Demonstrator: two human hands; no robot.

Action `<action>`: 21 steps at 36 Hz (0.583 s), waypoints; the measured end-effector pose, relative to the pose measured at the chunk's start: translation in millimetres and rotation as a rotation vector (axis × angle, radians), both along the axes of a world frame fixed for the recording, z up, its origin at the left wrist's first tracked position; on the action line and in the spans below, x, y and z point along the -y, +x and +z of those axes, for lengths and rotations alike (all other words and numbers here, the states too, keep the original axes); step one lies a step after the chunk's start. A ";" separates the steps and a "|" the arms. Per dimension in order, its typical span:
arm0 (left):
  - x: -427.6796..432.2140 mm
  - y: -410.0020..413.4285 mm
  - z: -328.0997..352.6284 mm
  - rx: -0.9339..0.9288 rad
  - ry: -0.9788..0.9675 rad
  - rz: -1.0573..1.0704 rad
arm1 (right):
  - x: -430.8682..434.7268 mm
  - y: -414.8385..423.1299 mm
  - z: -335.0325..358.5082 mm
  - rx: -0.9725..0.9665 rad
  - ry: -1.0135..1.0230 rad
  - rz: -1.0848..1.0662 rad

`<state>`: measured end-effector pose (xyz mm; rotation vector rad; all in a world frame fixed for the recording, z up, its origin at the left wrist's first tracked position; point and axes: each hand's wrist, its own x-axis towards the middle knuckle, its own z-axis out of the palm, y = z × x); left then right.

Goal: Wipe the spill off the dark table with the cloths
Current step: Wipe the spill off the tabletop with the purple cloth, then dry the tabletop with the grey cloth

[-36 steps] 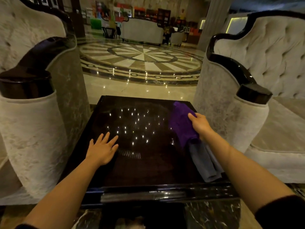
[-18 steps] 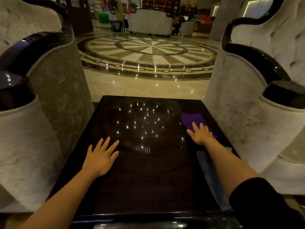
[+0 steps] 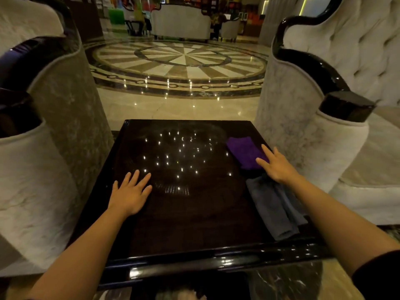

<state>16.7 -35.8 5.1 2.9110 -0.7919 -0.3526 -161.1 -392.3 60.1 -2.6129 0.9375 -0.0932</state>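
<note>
A glossy dark table (image 3: 194,217) fills the middle of the head view, with ceiling lights mirrored in its top; I cannot make out a spill among the reflections. A purple cloth (image 3: 243,151) lies flat near the table's right edge. My right hand (image 3: 277,166) rests flat with fingers spread, its fingertips on the purple cloth's near end. A grey cloth (image 3: 275,208) lies folded lengthwise just below that hand, along the right edge toward me. My left hand (image 3: 129,193) lies palm down on the bare tabletop at the left, fingers apart, holding nothing.
Two pale velvet armchairs with black glossy arm caps flank the table, the left armchair (image 3: 49,148) and the right armchair (image 3: 313,137) close to its sides. Beyond the far edge is a polished marble floor (image 3: 179,61) with a round inlay, and sofas farther back.
A second ago my right hand held the purple cloth lifted by its edge; it has since laid the cloth flat and rests on it. My left hand stayed in place.
</note>
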 end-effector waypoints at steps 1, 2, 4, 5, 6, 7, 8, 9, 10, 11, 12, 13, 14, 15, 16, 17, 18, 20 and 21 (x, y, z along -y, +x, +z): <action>-0.5 -0.8 0.3 -0.002 0.000 0.001 | -1.0 -8.4 -0.2 -0.004 0.005 -0.003; -0.9 -1.6 0.4 0.000 -0.003 0.001 | -2.6 -16.3 -1.1 -0.009 0.006 -0.007; -3.3 -4.3 0.1 -0.005 -0.011 0.001 | -8.0 -30.6 -5.1 -0.030 0.007 -0.020; -4.8 -5.9 0.4 -0.011 -0.015 0.000 | -11.5 -36.8 -7.7 -0.049 0.004 -0.026; -6.4 -7.9 0.5 -0.015 -0.015 -0.002 | -15.4 -42.0 -10.6 -0.069 -0.001 -0.028; -8.2 -10.2 0.7 -0.015 -0.013 -0.004 | -19.8 -46.2 -13.6 -0.082 -0.008 -0.028; -10.0 -12.6 0.9 -0.013 -0.010 -0.007 | -24.6 -49.4 -16.3 -0.090 -0.010 -0.027; -12.1 -14.8 1.3 -0.011 -0.008 -0.010 | -29.4 -51.5 -18.6 -0.096 -0.004 -0.025; -13.8 -17.2 1.7 -0.008 -0.009 -0.015 | -34.2 -53.0 -20.6 -0.103 0.010 -0.024; -16.3 -19.9 1.9 -0.008 -0.009 -0.018 | -39.0 -53.9 -22.5 -0.112 0.024 -0.024; -18.6 -22.6 2.1 -0.007 -0.010 -0.023 | -43.5 -54.5 -24.6 -0.121 0.031 -0.027; -20.6 -25.3 2.3 -0.005 -0.009 -0.027 | -47.9 -54.8 -26.6 -0.128 0.029 -0.031; -23.8 -28.7 2.3 -0.005 -0.006 -0.030 | -53.1 -55.3 -29.2 -0.136 0.024 -0.037; -24.3 -30.5 2.3 -0.004 -0.006 -0.033 | -55.3 -55.2 -30.9 -0.145 0.022 -0.042; -26.4 -32.6 1.9 -0.004 -0.005 -0.035 | -58.5 -55.5 -33.5 -0.157 0.028 -0.045; -28.5 -34.8 1.7 -0.002 -0.004 -0.039 | -60.8 -56.4 -36.0 -0.171 0.033 -0.047; -30.3 -36.7 1.4 -0.002 -0.004 -0.041 | -62.3 -57.5 -38.5 -0.184 0.029 -0.048; -34.1 -39.8 0.2 0.000 -0.004 -0.043 | -64.0 -59.2 -42.8 -0.187 0.003 -0.051; -35.5 -41.0 -0.4 0.004 -0.004 -0.045 | -64.2 -58.9 -43.6 -0.179 -0.006 -0.055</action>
